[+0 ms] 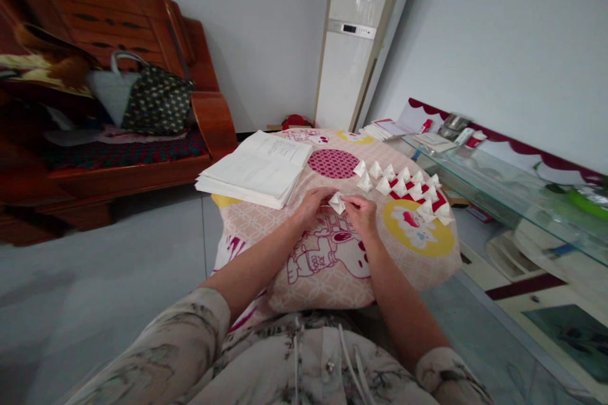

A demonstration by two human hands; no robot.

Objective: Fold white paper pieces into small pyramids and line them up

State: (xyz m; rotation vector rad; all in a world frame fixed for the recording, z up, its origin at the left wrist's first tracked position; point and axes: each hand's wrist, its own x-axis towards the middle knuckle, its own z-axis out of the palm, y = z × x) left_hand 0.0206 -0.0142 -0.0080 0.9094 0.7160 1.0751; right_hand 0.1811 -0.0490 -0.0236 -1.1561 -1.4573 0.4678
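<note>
A small folded white paper piece (337,204) is held a little above the cloth-covered round table, between my two hands. My right hand (362,214) pinches its right side with thumb and fingertips. From the other side, the closed fingers of my left hand (313,202) grip its left edge; the thumb is partly hidden. Several similar folded paper pieces (400,187) with pointed tops stand in rows to the right. On the table's left lies a thick stack of printed white paper (261,168), its pages slightly uneven.
A patterned tablecloth (327,291) covers the table. Close on the right stands a glass-topped cabinet (503,183) with cups and papers (387,129) on it. A carved wooden sofa (118,12) with bags (156,101) is at left; a tall white air conditioner (349,63) stands behind.
</note>
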